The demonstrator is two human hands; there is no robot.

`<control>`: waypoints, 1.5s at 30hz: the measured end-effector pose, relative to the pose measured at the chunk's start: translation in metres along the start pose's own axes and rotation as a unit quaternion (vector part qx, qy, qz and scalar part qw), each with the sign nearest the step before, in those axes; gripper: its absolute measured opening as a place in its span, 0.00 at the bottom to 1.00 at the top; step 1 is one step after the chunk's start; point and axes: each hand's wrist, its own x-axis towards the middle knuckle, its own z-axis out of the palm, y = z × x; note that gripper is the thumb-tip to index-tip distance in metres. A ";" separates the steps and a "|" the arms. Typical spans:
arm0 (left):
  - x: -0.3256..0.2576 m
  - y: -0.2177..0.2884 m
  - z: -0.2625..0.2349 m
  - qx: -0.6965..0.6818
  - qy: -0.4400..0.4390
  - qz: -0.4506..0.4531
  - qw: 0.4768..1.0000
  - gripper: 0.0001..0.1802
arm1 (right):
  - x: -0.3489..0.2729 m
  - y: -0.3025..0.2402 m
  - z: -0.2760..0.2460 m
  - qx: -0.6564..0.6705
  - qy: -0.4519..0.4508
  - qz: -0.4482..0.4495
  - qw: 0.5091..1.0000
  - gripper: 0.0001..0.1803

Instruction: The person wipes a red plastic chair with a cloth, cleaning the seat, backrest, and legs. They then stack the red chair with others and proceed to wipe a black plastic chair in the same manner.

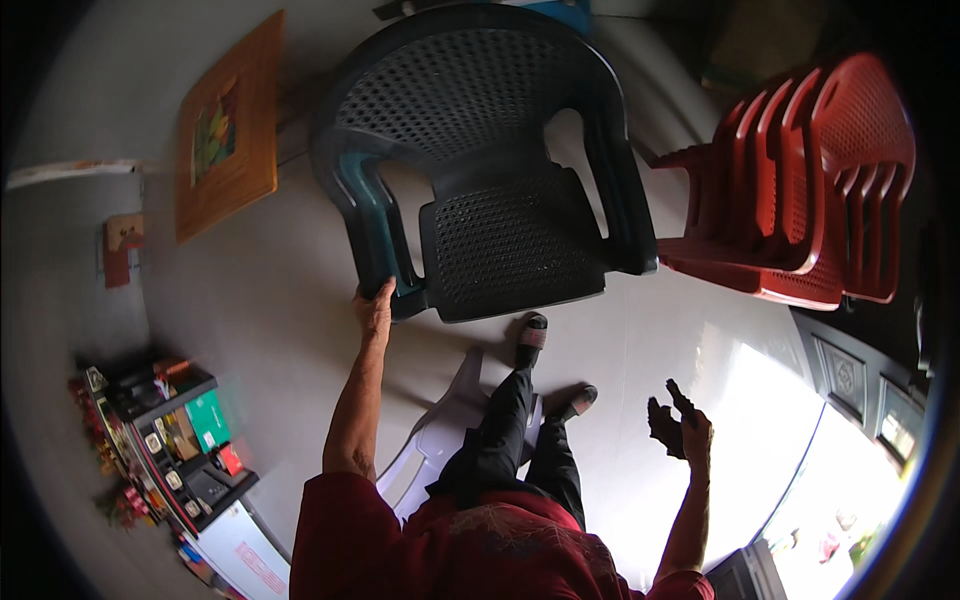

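Observation:
In front of me stands a dark green plastic armchair [515,240] with a perforated seat and back. My left hand [375,310] is closed round the front end of its left armrest, the thumb on top. Off to the right and apart from the chair, my right hand [698,435] holds a dark, crumpled piece of cloth [666,428]. Its fingers are in shadow and partly covered by the cloth. Behind my legs is a pale lilac plastic chair [440,435], partly hidden by my body.
Stacked red plastic chairs [790,190] stand at the right, close to the green chair. A wooden panel with a colourful picture [228,130] is at the far left. Lower left holds a loaded shelf unit [180,440]. Bright light enters by a doorway [840,500] at the right.

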 end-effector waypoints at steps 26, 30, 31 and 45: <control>0.007 0.006 0.007 0.268 0.071 0.131 0.952 0.33 | -0.136 0.024 0.278 0.224 0.018 0.100 0.969 0.15; 0.005 0.003 0.002 0.224 0.045 0.113 0.967 0.27 | -0.130 -0.003 0.366 0.236 -0.009 0.112 0.965 0.11; 0.003 0.003 0.000 0.217 0.044 0.127 0.967 0.25 | -0.127 -0.024 0.376 0.215 -0.077 0.135 0.964 0.11; 0.005 -0.002 -0.002 0.121 -0.053 0.098 0.986 0.17 | -0.078 -0.106 0.582 -0.007 -0.480 -0.131 0.867 0.51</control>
